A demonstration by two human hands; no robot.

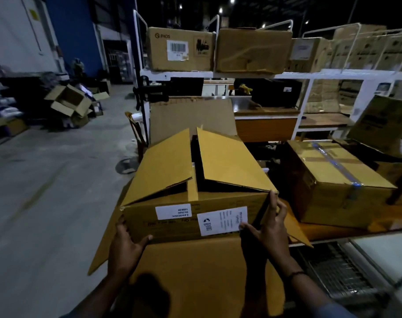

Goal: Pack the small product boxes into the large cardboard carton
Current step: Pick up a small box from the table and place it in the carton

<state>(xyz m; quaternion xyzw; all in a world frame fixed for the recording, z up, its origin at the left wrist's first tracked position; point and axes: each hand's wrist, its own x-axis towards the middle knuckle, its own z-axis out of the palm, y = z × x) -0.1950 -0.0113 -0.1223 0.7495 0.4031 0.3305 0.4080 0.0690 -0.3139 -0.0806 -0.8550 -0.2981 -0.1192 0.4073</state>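
Observation:
A large brown cardboard carton (172, 216) with two white labels on its near side sits in the middle of the view, on top of another open cardboard box (195, 271). Its top flaps stand half open, leaving a dark gap; the inside is hidden. My left hand (126, 242) grips the carton's lower left corner. My right hand (268, 228) holds its right near corner, fingers wrapped around the edge. No small product boxes are visible.
A taped carton (333, 177) stands to the right, with another box (383, 125) behind it. A white metal rack (241, 74) holds several cartons ahead. Empty open boxes (69, 102) lie on the grey floor at left. A wire basket (340, 271) sits at lower right.

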